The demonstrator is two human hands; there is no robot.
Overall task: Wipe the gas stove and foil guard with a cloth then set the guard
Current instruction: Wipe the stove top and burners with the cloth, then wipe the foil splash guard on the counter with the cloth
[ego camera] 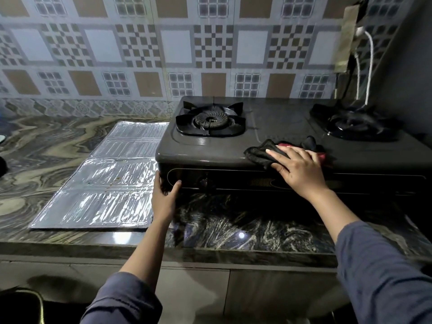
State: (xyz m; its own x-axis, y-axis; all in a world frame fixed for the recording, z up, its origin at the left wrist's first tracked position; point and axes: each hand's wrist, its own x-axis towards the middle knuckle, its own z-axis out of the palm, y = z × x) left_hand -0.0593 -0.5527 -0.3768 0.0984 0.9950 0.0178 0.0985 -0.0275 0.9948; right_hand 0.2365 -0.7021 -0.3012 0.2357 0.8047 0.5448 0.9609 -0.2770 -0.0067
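Observation:
A dark two-burner gas stove [210,150] stands on the marble counter. My right hand [298,168] presses flat on a dark cloth with a red patch [258,152], which lies on the stove's top near the front edge, between the two burners. My left hand [164,195] grips the stove's front left corner, thumb on the front panel. The silver foil guard [105,183] lies flat and unfolded on the counter, just left of the stove, with small brown specks on it.
The left burner [210,120] and right burner [353,123] carry black pan supports. A white hose and a dark cable [368,66] hang at the back right wall. The tiled wall runs behind. The counter's front edge [210,251] is close to me.

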